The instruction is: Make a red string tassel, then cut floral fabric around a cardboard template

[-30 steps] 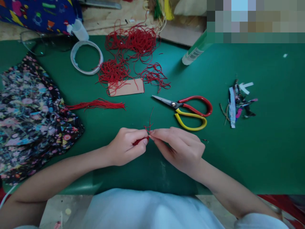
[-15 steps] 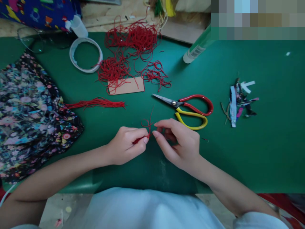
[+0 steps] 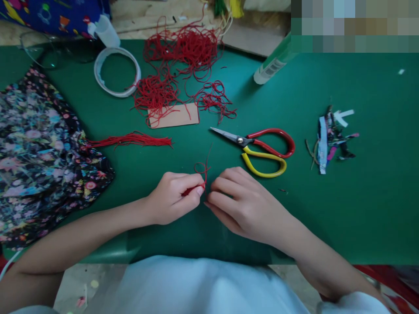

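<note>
A green mat (image 3: 327,209) covered the tabletop, with bare wood showing along its far edge and a pale floor below its near edge. The left hand (image 3: 173,198) was pinched shut on a short red thread (image 3: 200,171), whose loop rose just above its fingertips; the right hand (image 3: 244,203) lay curled with its fingers together, touching the left hand's fingertips at the thread, though whether it gripped the thread could not be told. Just beyond the right hand lay scissors (image 3: 262,148) with one red and one yellow handle, blades closed. Beyond the left hand lay a red tassel (image 3: 134,140), a brown card (image 3: 173,116) and tangled red thread heaps (image 3: 183,61). A white tape ring (image 3: 117,72) sat farther off, holding nothing. Floral cloth (image 3: 42,152) spread well left of the left hand; cut scraps (image 3: 329,139) lay well right of the right hand.
</note>
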`<state>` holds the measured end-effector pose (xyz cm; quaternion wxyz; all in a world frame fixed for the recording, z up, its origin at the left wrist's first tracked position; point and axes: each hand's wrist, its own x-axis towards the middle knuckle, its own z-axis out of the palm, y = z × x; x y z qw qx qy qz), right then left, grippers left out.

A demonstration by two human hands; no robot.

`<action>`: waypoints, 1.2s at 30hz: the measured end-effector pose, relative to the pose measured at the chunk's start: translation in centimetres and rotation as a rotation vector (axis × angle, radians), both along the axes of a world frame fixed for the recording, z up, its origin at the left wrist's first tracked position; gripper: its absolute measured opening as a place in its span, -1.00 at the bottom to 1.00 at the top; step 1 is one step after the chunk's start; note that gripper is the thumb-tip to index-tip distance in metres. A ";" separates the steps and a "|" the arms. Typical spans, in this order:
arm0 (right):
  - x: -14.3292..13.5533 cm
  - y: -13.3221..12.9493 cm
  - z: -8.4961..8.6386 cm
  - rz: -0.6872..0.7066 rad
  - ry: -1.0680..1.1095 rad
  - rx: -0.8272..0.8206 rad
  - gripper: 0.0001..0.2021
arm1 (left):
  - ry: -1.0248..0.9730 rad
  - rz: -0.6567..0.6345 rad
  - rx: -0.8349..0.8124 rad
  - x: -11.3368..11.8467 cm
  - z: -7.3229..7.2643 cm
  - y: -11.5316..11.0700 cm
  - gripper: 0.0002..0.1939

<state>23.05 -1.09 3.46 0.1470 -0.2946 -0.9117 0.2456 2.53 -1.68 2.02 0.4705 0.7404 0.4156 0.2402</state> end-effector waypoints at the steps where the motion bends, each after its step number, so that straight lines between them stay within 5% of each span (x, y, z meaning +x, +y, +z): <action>1: 0.1 0.0 0.0 0.039 -0.020 0.020 -0.77 | 0.005 -0.005 0.006 0.0 0.0 0.0 -0.73; 9: -0.5 -0.6 -0.5 0.076 0.012 0.168 -0.74 | -0.003 0.010 0.095 0.1 -0.2 -0.1 -0.73; 15: -2.3 -2.9 -2.0 -0.093 0.038 0.414 -0.73 | -0.050 0.033 -0.018 0.0 0.0 0.2 -0.79; 20: -2.2 -2.9 -2.5 -0.050 0.117 0.403 -0.77 | -0.064 0.043 -0.082 -0.1 0.2 0.5 -0.76; 23: -1.7 -2.3 -2.3 -0.132 0.233 0.295 -0.73 | -0.046 0.021 -0.080 0.0 0.2 0.6 -0.75; 28: -1.5 -1.6 -1.8 -0.439 0.417 -0.166 -0.93 | -0.015 -0.005 -0.045 0.0 0.1 0.5 -0.76; 36: -1.7 -1.1 -1.3 -0.507 0.520 -0.519 -0.93 | 0.015 -0.075 0.117 0.1 -0.1 0.4 -0.79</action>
